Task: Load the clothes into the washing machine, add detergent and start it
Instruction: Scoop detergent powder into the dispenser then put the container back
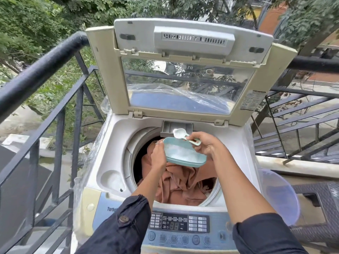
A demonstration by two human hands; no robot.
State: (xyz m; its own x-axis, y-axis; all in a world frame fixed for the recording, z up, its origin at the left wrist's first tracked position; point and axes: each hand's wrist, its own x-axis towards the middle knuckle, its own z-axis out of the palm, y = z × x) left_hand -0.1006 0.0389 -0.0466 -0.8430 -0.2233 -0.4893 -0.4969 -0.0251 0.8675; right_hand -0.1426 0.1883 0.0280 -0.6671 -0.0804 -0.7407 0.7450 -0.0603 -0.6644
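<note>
Dark sleeves reach over the panel and the clothes in the drum. Left hand fingers clamp the tub; right hand fingers pinch the scoop, whose heaped bowl points to 10 o'clock, just below the dispenser at 12
</note>
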